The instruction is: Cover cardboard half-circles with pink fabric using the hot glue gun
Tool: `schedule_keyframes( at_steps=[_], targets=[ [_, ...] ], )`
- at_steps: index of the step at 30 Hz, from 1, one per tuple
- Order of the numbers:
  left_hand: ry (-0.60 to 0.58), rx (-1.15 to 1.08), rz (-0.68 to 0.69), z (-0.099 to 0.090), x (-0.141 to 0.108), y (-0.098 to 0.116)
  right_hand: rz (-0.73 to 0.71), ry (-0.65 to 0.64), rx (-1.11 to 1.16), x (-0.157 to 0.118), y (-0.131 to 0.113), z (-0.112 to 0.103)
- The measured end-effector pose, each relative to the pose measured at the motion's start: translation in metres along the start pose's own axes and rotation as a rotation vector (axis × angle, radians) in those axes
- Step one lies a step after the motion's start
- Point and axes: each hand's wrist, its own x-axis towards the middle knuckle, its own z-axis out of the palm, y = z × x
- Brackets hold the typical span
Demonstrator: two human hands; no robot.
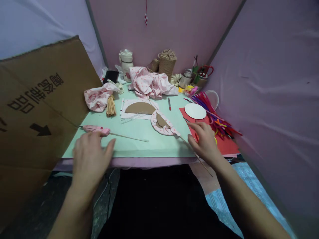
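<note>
My left hand (92, 153) is above the table's front left edge, thumb apart from the fingers, just in front of a pink glue gun (96, 129). At the right, my right hand (203, 139) hovers with fingers spread over the red sheet (230, 147), close to scissors with an orange handle (196, 136). Neither hand holds anything. Between them lies a cardboard piece edged with pink dotted cloth (161, 127), a thin stick running from it past the table edge. Behind it a brown cardboard half disc (140, 108) rests on dotted cloth beside a clear ruler (133, 119).
A large cardboard sheet (45, 99) stands at the left. Crumpled dotted cloth (152, 83), a white bottle (126, 64) and a twine roll (167, 63) line the back. Bundled sticks (111, 107), a white disc (195, 111) and coloured pipe cleaners (203, 99) lie nearer.
</note>
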Motion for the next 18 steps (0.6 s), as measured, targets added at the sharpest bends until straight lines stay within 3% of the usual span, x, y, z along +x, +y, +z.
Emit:
schedule_keyframes(
  at_steps=[3, 6, 9, 12, 15, 18],
  targets=[
    [-0.069, 0.177, -0.216, 0.002, -0.014, -0.042, -0.026, 0.025, 0.102, -0.014, -0.009, -0.015],
    [-0.157, 0.166, -0.24, 0.009, -0.018, -0.054, -0.059, -0.011, 0.171, -0.025, -0.023, -0.019],
    [-0.246, 0.153, -0.208, 0.016, -0.011, -0.051, -0.094, -0.043, 0.244, -0.034, -0.041, -0.016],
    [-0.249, 0.196, -0.188, 0.018, -0.001, -0.044, -0.126, -0.135, 0.342, -0.044, -0.061, -0.012],
    [-0.17, 0.142, -0.172, 0.01, -0.002, -0.031, -0.138, -0.266, 0.456, -0.053, -0.079, -0.01],
    [-0.05, -0.028, -0.108, -0.008, -0.014, -0.003, -0.103, -0.391, 0.652, -0.06, -0.093, -0.004]
  ],
)
